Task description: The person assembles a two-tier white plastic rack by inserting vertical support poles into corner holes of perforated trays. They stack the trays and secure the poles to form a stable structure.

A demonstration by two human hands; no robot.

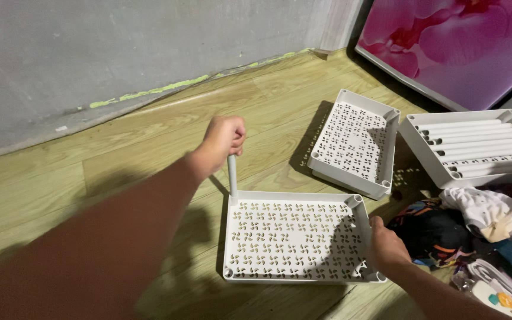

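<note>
Nearest of all, the left forearm stretches out over the wooden floor [120, 148], and the left hand [223, 139] is curled tight in a fist around the top of a thin white pole [232, 176]. That pole stands upright in the far left corner of a white perforated tray [294, 237] lying flat on the floor. Across it, the right hand [386, 244] grips the tray's right rim, fingers folded over the edge. Another perforated tray [355, 142] lies beyond, and a third tray [422, 148] holds more white poles [475, 142]. Crumpled clothes [487, 216] sit just right of the hand.
</note>
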